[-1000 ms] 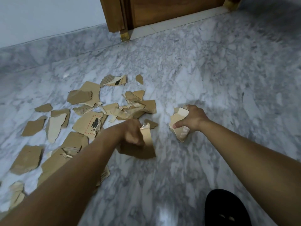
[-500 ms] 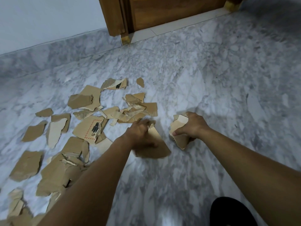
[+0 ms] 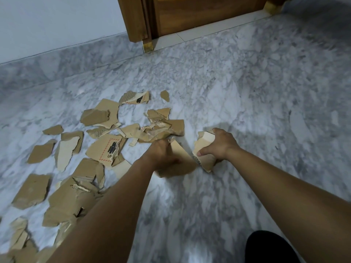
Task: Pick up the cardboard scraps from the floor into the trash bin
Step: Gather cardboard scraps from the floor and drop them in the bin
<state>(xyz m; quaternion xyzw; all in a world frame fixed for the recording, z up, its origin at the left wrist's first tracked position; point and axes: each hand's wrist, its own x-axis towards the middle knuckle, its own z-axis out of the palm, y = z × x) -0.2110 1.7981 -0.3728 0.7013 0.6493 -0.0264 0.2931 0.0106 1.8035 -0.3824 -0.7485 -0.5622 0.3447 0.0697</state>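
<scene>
The left hand [image 3: 163, 153] has its fingers curled tight on a large flat cardboard piece [image 3: 182, 165], whose lower edge meets the marble floor [image 3: 256, 111]. Just to its right, almost touching, the right hand [image 3: 221, 144] clamps a bundle of scraps [image 3: 204, 156], with the thumb on the near face and the fingers wrapped over the far edge. The bundle stands on edge on the floor.

The loose cardboard scraps [image 3: 98, 116] lie spread to the left of both hands. The closest heap [image 3: 165, 126] is just beyond the left hand's knuckles, and others run under the left forearm to the near-left corner.

Right of the right hand there is bare marble out to the frame edge. On the far side a wooden door [image 3: 199, 14] and a pale wall [image 3: 57, 25] bound the floor. A dark shape [image 3: 269, 247] sits at the near right.
</scene>
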